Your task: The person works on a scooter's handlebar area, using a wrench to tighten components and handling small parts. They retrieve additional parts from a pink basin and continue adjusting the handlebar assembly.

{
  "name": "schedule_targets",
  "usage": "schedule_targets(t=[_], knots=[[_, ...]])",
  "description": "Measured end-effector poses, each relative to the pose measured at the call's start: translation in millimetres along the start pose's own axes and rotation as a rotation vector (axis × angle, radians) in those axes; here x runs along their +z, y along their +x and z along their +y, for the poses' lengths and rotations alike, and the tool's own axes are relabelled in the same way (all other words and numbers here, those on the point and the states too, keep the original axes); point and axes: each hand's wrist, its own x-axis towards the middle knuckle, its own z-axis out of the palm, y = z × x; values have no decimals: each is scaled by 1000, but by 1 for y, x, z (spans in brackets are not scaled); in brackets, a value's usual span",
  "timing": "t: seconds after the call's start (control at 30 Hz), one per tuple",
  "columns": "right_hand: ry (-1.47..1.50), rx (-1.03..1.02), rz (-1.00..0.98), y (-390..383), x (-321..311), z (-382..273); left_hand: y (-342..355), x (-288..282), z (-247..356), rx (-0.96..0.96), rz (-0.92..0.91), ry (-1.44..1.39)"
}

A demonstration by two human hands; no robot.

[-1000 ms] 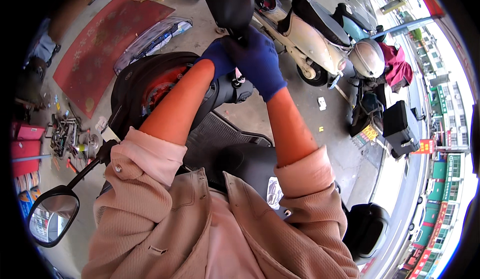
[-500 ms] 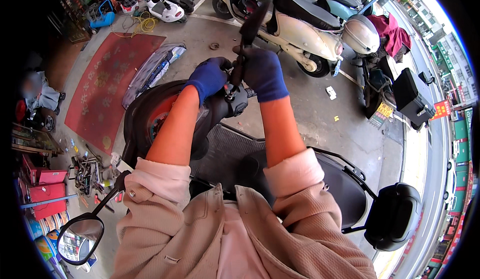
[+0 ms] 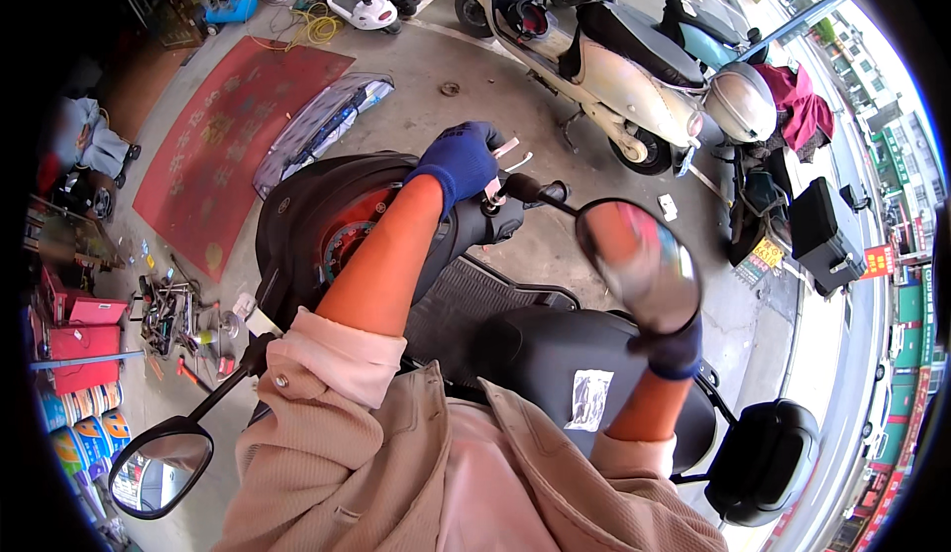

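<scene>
A black scooter is in front of me, its handlebar running under my hands. My left hand (image 3: 458, 164), in a blue glove, is closed at the right handlebar, next to the mirror's stem base. Pale metal-like pieces (image 3: 507, 148) stick out beside its fingers; what it grips is mostly hidden. The right rearview mirror (image 3: 634, 260), oval with a black rim, extends from the stem toward me, its glass blurred. At its near edge my gloved right hand (image 3: 676, 352) is closed on it, fingers partly hidden and smeared. A white printed packet (image 3: 589, 400) lies on the black seat (image 3: 540, 354).
The left mirror (image 3: 161, 468) stands at lower left. A black top box (image 3: 761, 458) sits behind the seat. Farther off are a cream scooter (image 3: 634, 81), a red mat (image 3: 223, 146), scattered tools and parts (image 3: 173, 319), red boxes (image 3: 87, 354) and a seated person (image 3: 87, 146).
The right mirror has swung from pointing away to pointing toward me on the right. My right hand moved from the stem to the mirror's near edge; my left hand shifted slightly right.
</scene>
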Motion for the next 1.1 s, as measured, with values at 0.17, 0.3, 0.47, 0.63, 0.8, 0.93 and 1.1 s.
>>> schedule_targets(t=[0.17,0.3,0.47,0.63,0.8,0.93,1.1], knots=[[-440,-458,152,91,91,-67,-15,-16,6,231,-43,265],[-763,-954,492,241,136,-53,2,1,-25,345,271,-38],[-1435,87,77,284,20,-20,7,-6,0,41,-32,-153],[-1223,202,235,150,-38,-34,-1,-3,-15,-18,6,-78],[-275,-200,-162,34,5,-104,4,3,1,2,-72,-56],[-593,-719,-200,100,102,-114,9,-3,-12,-62,-49,-85],[-1493,-206,-102,250,69,-57,21,-3,-25,93,-35,-140]])
